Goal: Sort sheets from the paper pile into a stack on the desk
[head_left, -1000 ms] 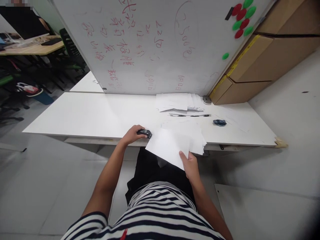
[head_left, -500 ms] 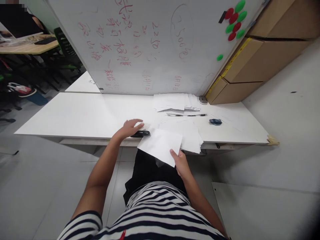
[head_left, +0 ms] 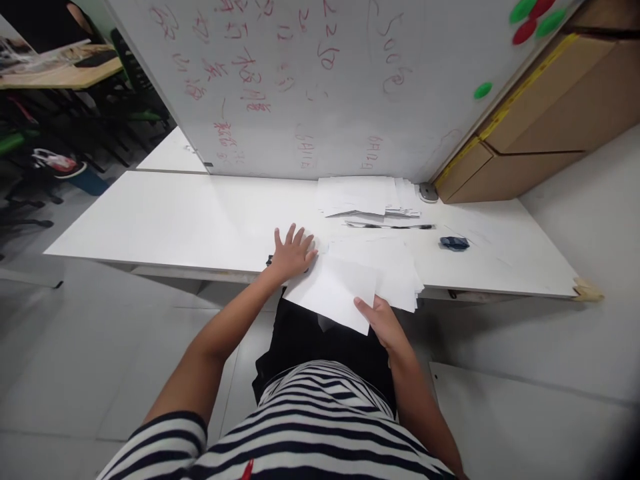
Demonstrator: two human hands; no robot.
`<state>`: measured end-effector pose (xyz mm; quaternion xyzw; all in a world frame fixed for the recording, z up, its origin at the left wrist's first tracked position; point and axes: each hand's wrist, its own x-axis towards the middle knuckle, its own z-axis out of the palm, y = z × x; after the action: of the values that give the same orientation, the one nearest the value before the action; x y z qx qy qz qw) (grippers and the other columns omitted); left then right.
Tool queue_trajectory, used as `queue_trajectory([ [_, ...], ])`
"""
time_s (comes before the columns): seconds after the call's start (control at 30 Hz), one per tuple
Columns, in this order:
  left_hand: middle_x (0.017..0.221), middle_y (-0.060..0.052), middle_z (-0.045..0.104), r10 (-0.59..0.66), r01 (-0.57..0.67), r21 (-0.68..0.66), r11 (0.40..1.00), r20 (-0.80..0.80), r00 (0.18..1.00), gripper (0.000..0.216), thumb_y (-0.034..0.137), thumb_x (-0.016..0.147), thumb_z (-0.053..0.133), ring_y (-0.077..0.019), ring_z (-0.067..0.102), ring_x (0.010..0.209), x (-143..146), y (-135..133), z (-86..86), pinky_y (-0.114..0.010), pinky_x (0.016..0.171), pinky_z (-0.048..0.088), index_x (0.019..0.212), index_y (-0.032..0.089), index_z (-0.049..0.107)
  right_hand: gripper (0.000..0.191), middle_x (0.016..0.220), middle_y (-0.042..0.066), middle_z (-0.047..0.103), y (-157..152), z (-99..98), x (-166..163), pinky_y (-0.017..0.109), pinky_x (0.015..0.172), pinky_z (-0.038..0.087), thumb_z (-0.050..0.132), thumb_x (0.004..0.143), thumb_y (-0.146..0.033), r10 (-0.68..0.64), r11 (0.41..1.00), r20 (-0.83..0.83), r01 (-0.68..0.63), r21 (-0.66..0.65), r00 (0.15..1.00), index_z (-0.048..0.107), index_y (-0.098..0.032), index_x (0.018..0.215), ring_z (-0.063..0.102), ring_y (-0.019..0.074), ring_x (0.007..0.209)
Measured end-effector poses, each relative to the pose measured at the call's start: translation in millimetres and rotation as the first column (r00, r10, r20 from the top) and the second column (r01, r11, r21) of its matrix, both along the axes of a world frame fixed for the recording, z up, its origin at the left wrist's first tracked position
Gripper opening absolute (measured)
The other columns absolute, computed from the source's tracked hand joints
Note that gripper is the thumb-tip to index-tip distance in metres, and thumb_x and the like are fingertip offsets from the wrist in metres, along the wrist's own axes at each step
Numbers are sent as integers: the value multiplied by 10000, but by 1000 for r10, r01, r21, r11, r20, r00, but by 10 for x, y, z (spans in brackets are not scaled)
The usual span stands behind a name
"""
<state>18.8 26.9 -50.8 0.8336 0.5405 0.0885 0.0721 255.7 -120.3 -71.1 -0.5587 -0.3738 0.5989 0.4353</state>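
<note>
My right hand (head_left: 387,327) grips white paper (head_left: 333,288) by its near right corner, thumb on top; whether it is one sheet or several I cannot tell. The paper juts out over the table's front edge. My left hand (head_left: 293,255) is open, fingers spread and palm down, at the paper's far left corner. Beneath that hand lies a black object that looks like a stapler (head_left: 269,260), mostly covered. A loose stack of white sheets (head_left: 397,263) lies on the table just beyond my right hand, partly behind the held paper.
A larger paper pile (head_left: 353,193) lies against the whiteboard (head_left: 280,133) at the back of the white table (head_left: 200,220). Nearby are a thin dark-and-clear strip (head_left: 395,226), a dark blue bundle (head_left: 454,243) and a grey rounded object (head_left: 428,192). Cardboard boxes (head_left: 540,177) stand at the right.
My left hand has shifted right and spread its fingers, now covering most of the black stapler-like object. My right hand keeps its grip on the paper. The camera view has tilted slightly.
</note>
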Motion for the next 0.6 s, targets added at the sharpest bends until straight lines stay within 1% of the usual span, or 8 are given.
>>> queue_trajectory([
  [0.1, 1545, -63, 306, -120, 121, 14, 993, -45, 992, 537, 478, 956, 252, -312, 71, 1465, 5, 27, -13, -619, 1125, -84, 1426, 266, 403, 477, 1126, 87, 707, 52, -31, 19, 481, 971, 472, 680, 775, -504, -10, 1000, 42, 11, -16, 999, 674, -194, 1138, 651, 294, 1059],
  [0.17, 1546, -50, 306, -167, 167, -4, 986, -48, 985, 530, 467, 956, 261, -308, 77, 1466, 3, 47, -21, -613, 1132, -67, 1438, 284, 384, 464, 1140, 85, 701, 65, -52, 11, 476, 975, 470, 663, 789, -500, -14, 1000, 41, 14, -19, 999, 672, -196, 1140, 643, 294, 1079],
  [0.4, 1535, -52, 330, -194, 194, -1, 981, 0, 981, 524, 458, 951, 289, -320, 113, 1459, -15, 74, -21, -613, 1137, -45, 1436, 290, 395, 474, 1172, 83, 687, -4, -85, -40, 472, 969, 473, 643, 796, -507, -23, 999, 85, 25, -28, 996, 661, -203, 1158, 636, 296, 1088],
  [0.5, 1534, -57, 331, -199, 198, -21, 980, -31, 980, 538, 468, 957, 248, -311, 107, 1461, -5, 74, -5, -608, 1139, -37, 1443, 283, 385, 472, 1166, 81, 690, -57, -90, -74, 462, 959, 478, 644, 793, -509, -41, 999, 132, 43, -13, 990, 660, -207, 1156, 632, 297, 1092],
  [0.6, 1538, -74, 320, -198, 195, -46, 980, -75, 977, 561, 467, 964, 198, -308, 96, 1463, 9, 70, 28, -611, 1137, -23, 1456, 255, 366, 460, 1155, 84, 695, -117, -117, -153, 454, 927, 494, 645, 786, -518, -110, 994, 173, 112, -3, 979, 670, -208, 1125, 638, 302, 1075],
])
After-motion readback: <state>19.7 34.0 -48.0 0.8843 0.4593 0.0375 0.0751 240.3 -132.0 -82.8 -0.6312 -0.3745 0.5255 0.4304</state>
